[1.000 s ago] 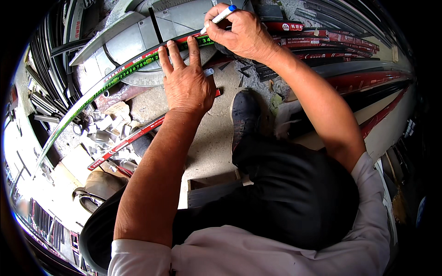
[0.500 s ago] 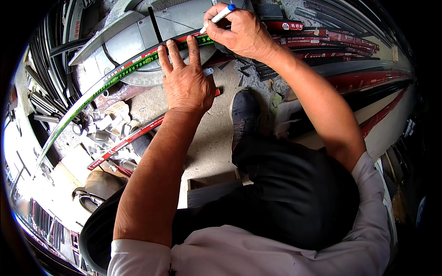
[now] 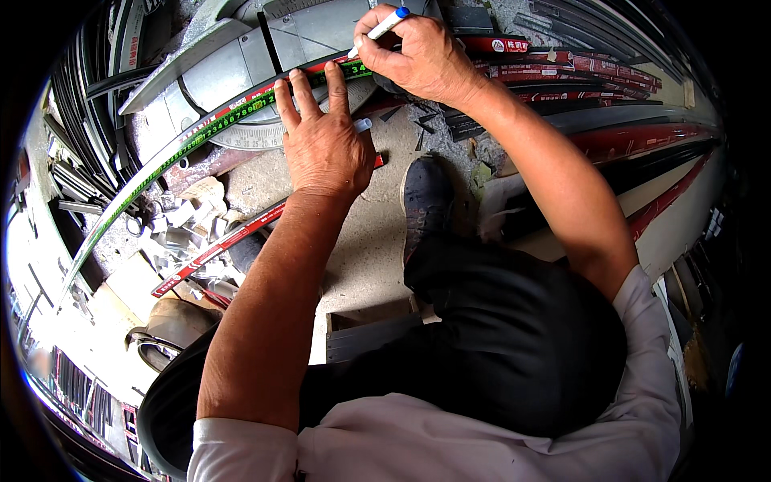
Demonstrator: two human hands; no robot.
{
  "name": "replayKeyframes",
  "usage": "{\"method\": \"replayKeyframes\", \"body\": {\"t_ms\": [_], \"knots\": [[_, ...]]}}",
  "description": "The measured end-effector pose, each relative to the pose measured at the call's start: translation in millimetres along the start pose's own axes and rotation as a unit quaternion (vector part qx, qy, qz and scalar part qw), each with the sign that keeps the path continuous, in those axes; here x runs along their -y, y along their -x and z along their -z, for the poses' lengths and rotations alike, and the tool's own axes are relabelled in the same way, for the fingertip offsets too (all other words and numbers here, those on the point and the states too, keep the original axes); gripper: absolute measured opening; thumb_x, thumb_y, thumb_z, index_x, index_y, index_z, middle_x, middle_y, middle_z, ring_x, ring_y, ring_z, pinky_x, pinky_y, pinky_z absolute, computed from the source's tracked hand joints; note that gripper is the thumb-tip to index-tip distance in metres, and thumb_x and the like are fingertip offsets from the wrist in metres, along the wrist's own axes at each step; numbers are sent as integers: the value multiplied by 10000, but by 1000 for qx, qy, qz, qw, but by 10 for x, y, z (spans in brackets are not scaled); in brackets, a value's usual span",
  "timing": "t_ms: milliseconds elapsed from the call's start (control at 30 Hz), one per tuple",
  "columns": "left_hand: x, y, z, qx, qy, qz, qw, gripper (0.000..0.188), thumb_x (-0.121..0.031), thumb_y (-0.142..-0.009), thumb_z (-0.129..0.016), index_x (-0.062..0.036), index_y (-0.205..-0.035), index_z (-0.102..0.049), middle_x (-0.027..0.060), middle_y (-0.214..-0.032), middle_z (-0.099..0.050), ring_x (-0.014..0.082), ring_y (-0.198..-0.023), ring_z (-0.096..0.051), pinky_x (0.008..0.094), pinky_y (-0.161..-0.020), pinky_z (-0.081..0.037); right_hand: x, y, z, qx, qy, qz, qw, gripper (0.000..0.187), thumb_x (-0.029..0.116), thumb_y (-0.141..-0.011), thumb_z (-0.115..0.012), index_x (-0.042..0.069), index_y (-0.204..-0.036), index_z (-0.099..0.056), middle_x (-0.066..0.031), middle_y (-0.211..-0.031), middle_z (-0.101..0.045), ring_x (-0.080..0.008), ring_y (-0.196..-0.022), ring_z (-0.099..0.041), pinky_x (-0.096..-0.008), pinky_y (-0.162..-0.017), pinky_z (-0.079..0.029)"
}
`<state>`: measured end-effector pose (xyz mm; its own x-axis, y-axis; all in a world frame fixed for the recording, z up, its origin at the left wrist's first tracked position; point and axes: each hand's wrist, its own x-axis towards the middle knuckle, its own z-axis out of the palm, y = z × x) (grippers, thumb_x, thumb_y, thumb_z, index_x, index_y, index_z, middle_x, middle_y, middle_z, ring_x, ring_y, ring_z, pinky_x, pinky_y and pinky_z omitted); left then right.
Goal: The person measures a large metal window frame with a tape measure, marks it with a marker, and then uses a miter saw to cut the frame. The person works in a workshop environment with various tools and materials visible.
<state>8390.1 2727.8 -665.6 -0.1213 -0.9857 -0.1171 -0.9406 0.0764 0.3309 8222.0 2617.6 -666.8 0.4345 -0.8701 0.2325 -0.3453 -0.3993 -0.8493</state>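
My left hand (image 3: pixel 328 149) lies with its fingers spread, fingertips pressing on a green tape measure (image 3: pixel 226 120) and the red-faced strip (image 3: pixel 241 103) along its far edge. Beside its thumb side pokes out a small whitish cap-like piece (image 3: pixel 363 125); how it is held is hidden. A white marker pen (image 3: pixel 384 28) with a blue end is pinched in my right hand (image 3: pixel 430 60). The marker's tip touches, or nearly touches, the red strip just right of my left fingers. Both tape and strip lie across a grey metal saw base (image 3: pixel 313 36) with an angle scale.
A shorter red strip (image 3: pixel 221 247) slants across the floor under my left forearm. Metal offcuts (image 3: pixel 181 233) are piled at the left. Dark profiles (image 3: pixel 104 120) stand at the far left; red and black profiles (image 3: pixel 578 72) lie at the right. My shoe (image 3: pixel 426 197) rests between.
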Motion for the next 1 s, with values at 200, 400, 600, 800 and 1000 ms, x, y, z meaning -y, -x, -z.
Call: {"method": "replayKeyframes", "body": {"t_ms": [200, 400, 600, 800, 1000], "knots": [[1, -2, -4, -2, -2, -2, 1000, 873, -232, -851, -686, -50, -1606, -288, 397, -1565, -234, 571, -1466, -205, 568, -1228, -228, 8, -11, 1, -8, 0, 0, 1000, 118, 92, -908, -696, 14, -949, -618, -175, -784, -670, -283, -705, -685, -393, -654, -536], [8, 2, -1, -3, -2, -5, 1000, 884, -224, -840, -684, -46, -1608, -283, 398, -1564, -235, 572, -1466, -206, 569, -1228, -226, 44, -5, 7, -1, 8, -39, 999, 120, 109, -915, -696, 12, -943, -631, -171, -771, -671, -253, -689, -671, -390, -652, -530], [3, 1, 1, -1, 0, -5, 1000, 879, -219, -841, -675, -43, -1607, -283, 398, -1564, -238, 572, -1465, -208, 570, -1228, -226, 33, -5, 7, -3, 8, -39, 999, 125, 121, -917, -695, 13, -944, -637, -169, -774, -675, -255, -693, -673, -391, -655, -531], [5, 1, -1, -6, -7, -6, 1000, 867, -220, -843, -664, -43, -1605, -290, 397, -1562, -243, 575, -1463, -213, 569, -1227, -230, 26, -5, 2, -5, 3, -37, 999, 130, 126, -917, -695, 13, -946, -636, -170, -783, -678, -258, -702, -675, -391, -663, -533], [10, 1, -4, -4, 0, -6, 1000, 862, -217, -841, -661, -47, -1603, -297, 393, -1560, -248, 574, -1463, -214, 571, -1224, -238, 53, -14, 22, 6, 3, -40, 999, 131, 125, -920, -690, 10, -949, -635, -175, -789, -678, -268, -707, -677, -392, -668, -535]]}}
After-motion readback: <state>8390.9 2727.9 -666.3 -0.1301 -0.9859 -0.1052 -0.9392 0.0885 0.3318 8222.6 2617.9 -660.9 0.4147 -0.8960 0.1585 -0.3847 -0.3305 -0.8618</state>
